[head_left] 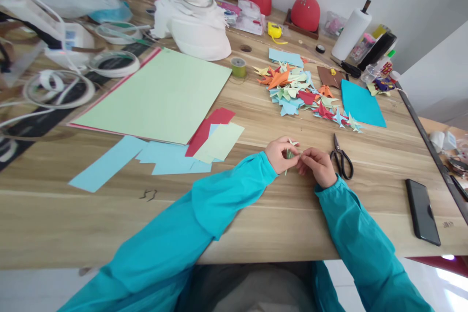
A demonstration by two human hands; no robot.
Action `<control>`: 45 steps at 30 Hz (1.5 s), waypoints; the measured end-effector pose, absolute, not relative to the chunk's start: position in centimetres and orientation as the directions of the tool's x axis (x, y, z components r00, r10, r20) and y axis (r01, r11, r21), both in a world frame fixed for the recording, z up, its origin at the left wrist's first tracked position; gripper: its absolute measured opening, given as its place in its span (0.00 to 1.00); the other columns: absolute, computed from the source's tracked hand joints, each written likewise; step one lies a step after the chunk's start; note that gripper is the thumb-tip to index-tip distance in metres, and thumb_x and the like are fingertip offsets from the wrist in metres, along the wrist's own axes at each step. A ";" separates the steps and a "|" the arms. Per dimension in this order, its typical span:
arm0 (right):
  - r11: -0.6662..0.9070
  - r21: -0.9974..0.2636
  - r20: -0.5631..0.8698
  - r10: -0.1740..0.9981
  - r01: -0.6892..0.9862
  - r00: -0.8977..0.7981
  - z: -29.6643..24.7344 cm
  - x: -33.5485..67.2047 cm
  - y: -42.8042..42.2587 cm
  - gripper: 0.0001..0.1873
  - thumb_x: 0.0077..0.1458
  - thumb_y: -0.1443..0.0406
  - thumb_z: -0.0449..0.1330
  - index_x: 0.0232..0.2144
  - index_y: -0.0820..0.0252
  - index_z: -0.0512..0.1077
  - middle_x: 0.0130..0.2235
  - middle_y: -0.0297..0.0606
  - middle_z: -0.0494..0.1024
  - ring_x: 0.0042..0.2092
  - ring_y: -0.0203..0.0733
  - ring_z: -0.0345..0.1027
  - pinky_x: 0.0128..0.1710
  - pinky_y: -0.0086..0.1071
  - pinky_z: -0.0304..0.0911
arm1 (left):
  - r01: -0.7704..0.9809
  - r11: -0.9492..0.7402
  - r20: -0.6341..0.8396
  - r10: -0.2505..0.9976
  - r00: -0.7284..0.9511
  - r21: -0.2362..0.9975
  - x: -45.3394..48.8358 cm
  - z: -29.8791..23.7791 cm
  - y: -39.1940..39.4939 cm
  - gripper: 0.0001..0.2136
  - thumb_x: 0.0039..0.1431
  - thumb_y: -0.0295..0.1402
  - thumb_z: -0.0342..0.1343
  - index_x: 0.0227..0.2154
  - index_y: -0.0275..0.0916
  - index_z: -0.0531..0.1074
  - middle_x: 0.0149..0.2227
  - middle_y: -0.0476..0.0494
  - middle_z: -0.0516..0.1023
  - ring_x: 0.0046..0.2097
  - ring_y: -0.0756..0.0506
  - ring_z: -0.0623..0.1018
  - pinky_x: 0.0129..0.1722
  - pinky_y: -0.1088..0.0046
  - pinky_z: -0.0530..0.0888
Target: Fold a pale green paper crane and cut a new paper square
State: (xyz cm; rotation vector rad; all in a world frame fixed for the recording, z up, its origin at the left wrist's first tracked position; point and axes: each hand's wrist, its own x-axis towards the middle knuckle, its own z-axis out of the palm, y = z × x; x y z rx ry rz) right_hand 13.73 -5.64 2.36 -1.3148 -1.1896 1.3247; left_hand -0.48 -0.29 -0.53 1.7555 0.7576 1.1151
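Note:
A small pale green folded-paper piece (289,154), partly hidden by fingers, is held above the table between my two hands. My left hand (279,156) grips its body from the left. With thumb and forefinger my right hand (317,165) pinches the piece's right tip. Black-handled scissors (342,158) lie just right of my right hand, blades pointing away. Beyond my hands is a heap of folded paper cranes (288,88) in orange, red, pale green and light blue.
Large pale green sheets (157,92) lie at left, with light blue paper strips (109,163) and red paper (208,131) by them. A thread spool (239,67) stands behind. A phone (422,211) lies at right, a turquoise sheet (361,102) farther back. White cables clutter the far left.

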 end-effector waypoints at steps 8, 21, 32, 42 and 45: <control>-0.162 -0.987 -0.161 0.986 -0.002 -0.031 2.5 13.7 -5.7 0.14 0.43 0.55 0.62 0.24 0.61 0.68 0.19 0.32 0.74 0.18 0.33 0.66 0.18 0.26 0.61 | 0.041 -0.421 0.368 0.833 0.413 0.906 -0.5 -0.4 -0.3 0.03 0.43 0.31 0.59 0.20 0.36 0.73 0.35 0.39 0.74 0.42 0.44 0.75 0.41 0.69 0.72; -0.079 -0.991 -0.083 0.996 0.112 -0.035 2.3 13.6 -5.6 0.15 0.47 0.55 0.60 0.24 0.62 0.67 0.19 0.32 0.72 0.18 0.32 0.65 0.17 0.25 0.62 | 0.006 -0.423 0.384 0.829 0.407 0.906 -0.5 -0.4 -0.3 0.03 0.44 0.29 0.58 0.21 0.36 0.73 0.34 0.39 0.74 0.43 0.44 0.75 0.42 0.69 0.71; -0.085 -0.980 -0.091 0.996 0.180 -0.024 2.3 13.5 -5.7 0.17 0.47 0.53 0.60 0.24 0.62 0.66 0.18 0.32 0.72 0.17 0.31 0.64 0.16 0.25 0.61 | 0.021 -0.414 0.370 0.833 0.412 0.910 -0.5 -0.4 -0.3 0.03 0.44 0.29 0.57 0.21 0.36 0.73 0.35 0.39 0.74 0.44 0.43 0.75 0.40 0.69 0.72; -0.041 -0.986 -0.053 0.996 0.162 -0.069 2.0 13.8 -5.6 0.17 0.48 0.52 0.58 0.26 0.61 0.65 0.21 0.33 0.73 0.19 0.32 0.65 0.17 0.26 0.62 | 0.030 -0.409 0.361 0.836 0.413 0.912 -0.6 -0.3 -0.3 0.02 0.44 0.29 0.58 0.21 0.36 0.73 0.35 0.39 0.74 0.44 0.43 0.74 0.41 0.67 0.72; -0.064 -0.990 -0.072 0.995 0.125 -0.068 2.1 13.8 -5.5 0.17 0.48 0.52 0.59 0.26 0.61 0.66 0.21 0.33 0.73 0.19 0.32 0.65 0.18 0.26 0.62 | 0.022 -0.387 0.347 0.849 0.398 0.922 -0.6 -0.3 -0.3 0.02 0.44 0.29 0.58 0.22 0.36 0.73 0.36 0.38 0.74 0.44 0.43 0.74 0.41 0.68 0.72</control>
